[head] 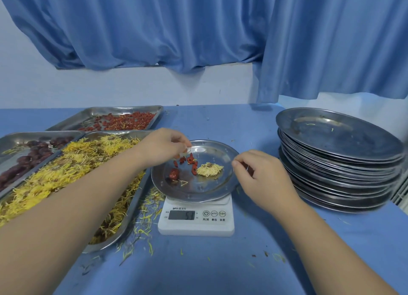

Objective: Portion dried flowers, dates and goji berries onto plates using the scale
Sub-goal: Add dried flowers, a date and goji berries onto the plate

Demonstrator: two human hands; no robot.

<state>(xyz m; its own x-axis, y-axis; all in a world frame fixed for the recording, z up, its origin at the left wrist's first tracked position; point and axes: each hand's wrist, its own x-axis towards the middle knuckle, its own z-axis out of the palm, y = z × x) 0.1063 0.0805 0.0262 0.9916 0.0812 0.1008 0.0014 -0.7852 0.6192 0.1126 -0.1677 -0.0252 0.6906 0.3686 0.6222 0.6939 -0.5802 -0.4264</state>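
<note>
A round steel plate (212, 191) sits on a white digital scale (196, 219). On the plate lie one dried yellow flower (209, 169), one red date (174, 173) and several goji berries (189, 161). My left hand (164, 145) hovers over the plate's left rim with its fingertips pinched together above the berries; what it pinches is too small to tell. My right hand (254, 173) is at the plate's right rim, fingers curled, thumb and forefinger pinched at the rim.
Three steel trays stand at the left: goji berries (123, 119) at the back, dates (28, 155) at the far left, dried flowers (72, 173) nearest the scale. A tall stack of steel plates (340, 162) stands at the right. Loose petals litter the blue table (198, 263).
</note>
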